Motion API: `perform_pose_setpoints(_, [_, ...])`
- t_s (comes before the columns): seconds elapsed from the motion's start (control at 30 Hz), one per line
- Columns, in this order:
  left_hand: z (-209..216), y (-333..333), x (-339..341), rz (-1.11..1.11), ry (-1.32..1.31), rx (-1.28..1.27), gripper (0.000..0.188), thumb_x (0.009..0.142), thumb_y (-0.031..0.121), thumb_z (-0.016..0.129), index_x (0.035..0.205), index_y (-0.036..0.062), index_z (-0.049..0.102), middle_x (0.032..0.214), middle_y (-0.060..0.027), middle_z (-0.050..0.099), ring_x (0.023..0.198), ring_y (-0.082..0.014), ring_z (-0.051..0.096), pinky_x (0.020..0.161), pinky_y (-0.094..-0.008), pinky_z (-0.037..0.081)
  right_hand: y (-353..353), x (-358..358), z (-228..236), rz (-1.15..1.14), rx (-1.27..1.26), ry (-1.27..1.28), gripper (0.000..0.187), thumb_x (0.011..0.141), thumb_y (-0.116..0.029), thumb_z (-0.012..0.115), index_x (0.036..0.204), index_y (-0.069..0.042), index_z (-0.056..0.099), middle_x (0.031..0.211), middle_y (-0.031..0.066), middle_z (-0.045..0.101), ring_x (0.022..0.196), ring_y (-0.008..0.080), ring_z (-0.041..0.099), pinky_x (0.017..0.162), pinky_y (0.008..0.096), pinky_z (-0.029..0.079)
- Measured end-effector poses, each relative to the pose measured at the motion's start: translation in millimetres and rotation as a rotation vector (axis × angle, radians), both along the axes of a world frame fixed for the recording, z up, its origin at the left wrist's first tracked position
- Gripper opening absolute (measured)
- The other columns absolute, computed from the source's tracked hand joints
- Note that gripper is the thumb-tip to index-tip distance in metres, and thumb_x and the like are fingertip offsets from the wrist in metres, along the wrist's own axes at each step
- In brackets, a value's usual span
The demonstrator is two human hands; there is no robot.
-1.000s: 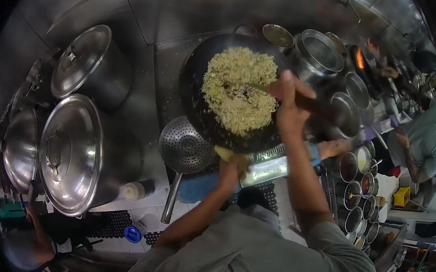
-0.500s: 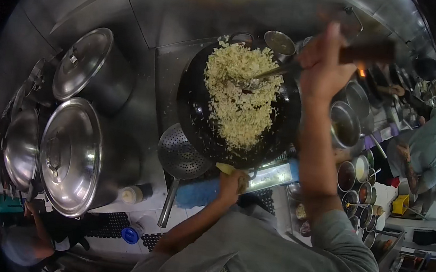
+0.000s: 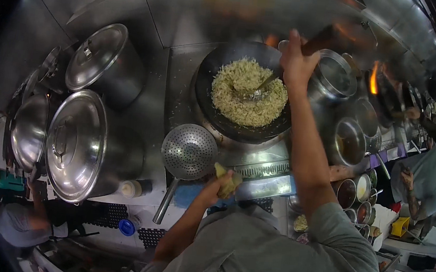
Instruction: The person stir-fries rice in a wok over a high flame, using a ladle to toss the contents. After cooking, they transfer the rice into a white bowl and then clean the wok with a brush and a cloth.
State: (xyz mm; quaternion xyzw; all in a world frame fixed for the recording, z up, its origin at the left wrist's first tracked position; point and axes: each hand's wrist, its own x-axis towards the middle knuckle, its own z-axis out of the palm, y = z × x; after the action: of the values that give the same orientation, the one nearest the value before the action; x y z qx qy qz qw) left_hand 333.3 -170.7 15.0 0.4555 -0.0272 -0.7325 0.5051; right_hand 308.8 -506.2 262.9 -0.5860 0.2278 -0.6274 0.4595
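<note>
A dark wok [image 3: 205, 84] on the steel stove holds a mound of fried rice [image 3: 249, 115]. My right hand [image 3: 297, 67], raised at the wok's right side, is wrapped round the wooden handle of a wok ladle [image 3: 270, 81]. The ladle's metal bowl sits in the rice, with a heap of grains on and around it. Nearer to me, my left hand [image 3: 213, 189] is closed on a folded yellowish cloth [image 3: 230, 185]. It is apart from the wok, between a perforated skimmer [image 3: 188, 151] and the stove's front edge.
Large lidded steel pots [image 3: 76, 145] stand at the left. To the right are steel pans [image 3: 349, 142], sauce containers [image 3: 346, 193] and a burner flame [image 3: 374, 78]. A co-worker [image 3: 426, 174] is at the far right, another person [image 3: 20, 221] at the lower left.
The wok has shifted away from me and the rice has settled into a rounder mound. My left hand with the cloth has come off the wok's near edge. The ladle is still in the rice.
</note>
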Motion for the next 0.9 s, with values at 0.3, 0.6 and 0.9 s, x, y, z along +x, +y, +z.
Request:
perform_pose_setpoints(0.3, [3, 82, -12, 0.235, -0.177, 0.088, 0.032, 0.093, 0.026, 0.069, 0.113, 0.0031, 0.059, 0.084, -0.0095, 0.067, 0.058, -0.0145, 0.061, 0.041, -0.0234, 0.042, 14, 34, -17, 0.027, 0.010, 0.089, 0.041, 0.098, -0.019, 0.064, 0.063, -0.004, 0.051, 0.057, -0.0027, 0.043, 0.054, 0.0093, 0.036, 0.054, 0.0350, 0.031])
perform_pose_setpoints(0.6, [-4, 92, 3, 0.164, 0.034, 0.062, 0.047, 0.100, 0.038, 0.051, 0.123, -0.0021, 0.057, 0.100, -0.0174, 0.071, 0.073, -0.0213, 0.066, 0.061, -0.0332, 0.053, 62, 52, -4, 0.025, -0.062, 0.170, 0.040, 0.095, -0.019, 0.067, 0.063, 0.001, 0.051, 0.054, 0.0001, 0.044, 0.054, 0.0131, 0.039, 0.054, 0.0385, 0.033])
perform_pose_setpoints(0.9, [3, 21, 7, 0.115, 0.047, -0.001, 0.067, 0.099, 0.066, 0.042, 0.113, 0.0033, 0.060, 0.090, -0.0129, 0.067, 0.073, -0.0247, 0.068, 0.057, -0.0403, 0.056, 72, 36, 10, 0.104, -0.051, 0.234, 0.038, 0.096, -0.017, 0.067, 0.065, -0.001, 0.052, 0.057, -0.0040, 0.043, 0.057, 0.0066, 0.038, 0.052, 0.0302, 0.031])
